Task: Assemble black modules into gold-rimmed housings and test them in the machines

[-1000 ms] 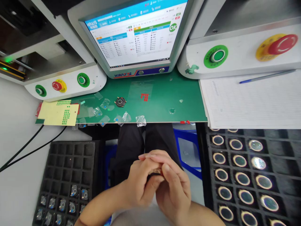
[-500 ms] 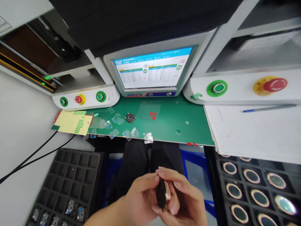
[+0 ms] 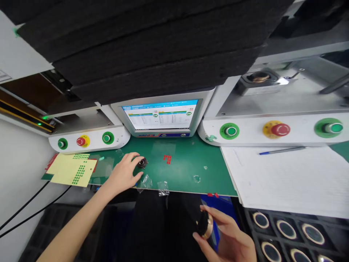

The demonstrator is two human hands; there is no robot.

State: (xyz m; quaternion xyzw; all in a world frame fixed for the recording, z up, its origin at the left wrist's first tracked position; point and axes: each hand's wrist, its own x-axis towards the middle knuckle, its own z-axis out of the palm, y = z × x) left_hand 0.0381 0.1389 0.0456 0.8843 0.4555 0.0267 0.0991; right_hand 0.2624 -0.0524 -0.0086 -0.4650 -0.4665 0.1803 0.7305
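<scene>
My left hand [image 3: 125, 173] reaches over the green mat [image 3: 182, 178], thumb and fingers spread. Its fingertips are at the left edge of a small round black watch back [image 3: 142, 163] with a dark sensor in its middle; the thumb is apart from it. Low at the right, my right hand [image 3: 230, 236] grips a gold-rimmed round watch case [image 3: 208, 227] by its edge between thumb and fingers. The case is tilted on its side, its dark face turned to the left.
A screen [image 3: 163, 114] stands behind the mat, between machines with buttons. Clear film scraps [image 3: 163, 188] and red stickers [image 3: 167, 159] lie on the mat. Yellow sticker sheets [image 3: 73, 170] are at left. Paper [image 3: 272, 178] with a pen [image 3: 282, 150] and a tray of gold-rimmed watch cases [image 3: 286, 229] are at right.
My hands have parted. The left one let go of the watch case and went forward to the watch back on the mat. My right hand keeps the case. The view has tilted upward.
</scene>
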